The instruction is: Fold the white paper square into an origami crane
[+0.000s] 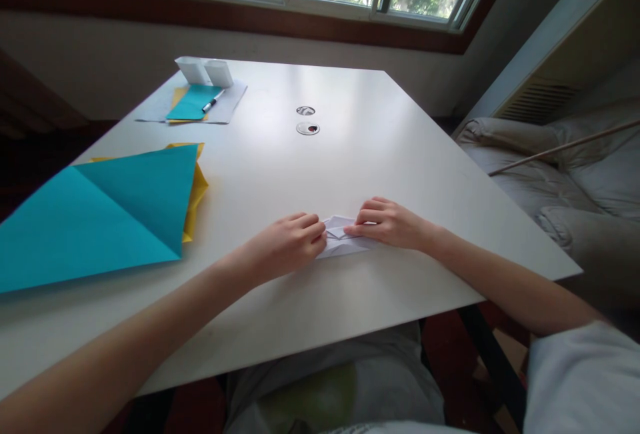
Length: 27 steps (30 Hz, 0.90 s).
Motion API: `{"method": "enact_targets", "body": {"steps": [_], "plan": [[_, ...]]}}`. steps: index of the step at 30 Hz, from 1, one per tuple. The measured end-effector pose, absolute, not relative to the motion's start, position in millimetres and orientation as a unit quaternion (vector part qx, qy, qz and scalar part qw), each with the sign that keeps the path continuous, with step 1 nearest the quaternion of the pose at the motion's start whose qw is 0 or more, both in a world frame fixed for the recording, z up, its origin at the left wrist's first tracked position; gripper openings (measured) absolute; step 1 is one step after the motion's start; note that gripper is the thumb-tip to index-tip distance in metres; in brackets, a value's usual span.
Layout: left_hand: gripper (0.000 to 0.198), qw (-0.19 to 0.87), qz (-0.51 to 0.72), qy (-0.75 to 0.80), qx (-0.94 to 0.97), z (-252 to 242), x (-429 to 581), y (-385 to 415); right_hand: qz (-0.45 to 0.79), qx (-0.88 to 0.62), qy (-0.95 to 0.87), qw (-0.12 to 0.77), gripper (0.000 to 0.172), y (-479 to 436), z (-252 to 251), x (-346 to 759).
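Note:
A small folded white sheet of paper [345,246] lies on the white table [400,154] in front of me, with creases and flaps on its upper side. At its left end, my left hand [297,242] is closed, fingers curled on the paper's edge. My right hand [386,222] is closed on the right part of the paper, its thumb and fingers pinching at a flap near the middle. The parts of the paper beneath both hands are hidden.
A large creased blue sheet [115,221] covers the table's left side, over yellow paper [196,197]. Farther back are a small blue sheet [193,102], a marker [213,101] and white folded pieces [219,74]. Two round stickers or discs [307,129] lie near the middle. A padded armchair [525,154] stands at right.

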<state>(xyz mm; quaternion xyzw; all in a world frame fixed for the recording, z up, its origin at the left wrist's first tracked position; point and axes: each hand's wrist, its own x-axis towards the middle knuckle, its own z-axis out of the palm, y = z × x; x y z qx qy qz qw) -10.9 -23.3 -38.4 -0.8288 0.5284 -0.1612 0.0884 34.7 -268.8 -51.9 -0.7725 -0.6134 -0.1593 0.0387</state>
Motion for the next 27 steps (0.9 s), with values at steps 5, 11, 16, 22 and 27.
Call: {"method": "enact_targets", "body": {"steps": [5,11,16,22,27], "plan": [[0.015,0.094,-0.150,0.475,-0.862,-34.3,-14.4,-32.1,-0.137,-0.787,-0.601,-0.011,0.022,-266.9,-43.2,30.4],[0.019,0.123,-0.125,0.444,-0.879,-30.7,-25.0,-38.6,-0.097,-0.809,-0.578,-0.049,0.023,-266.5,-31.4,21.4],[0.024,0.144,-0.116,0.421,-0.888,-33.3,-35.4,-42.8,-0.108,-0.817,-0.563,-0.061,0.025,-260.6,-30.2,12.8],[0.025,0.139,-0.106,0.399,-0.900,-32.5,-42.6,-46.6,-0.122,-0.835,-0.531,-0.079,0.027,-256.7,-33.7,6.0],[0.029,0.126,-0.062,0.384,-0.913,-27.0,-44.7,-42.7,-0.084,-0.842,-0.528,-0.065,0.025,-264.0,-31.7,8.1]]}}
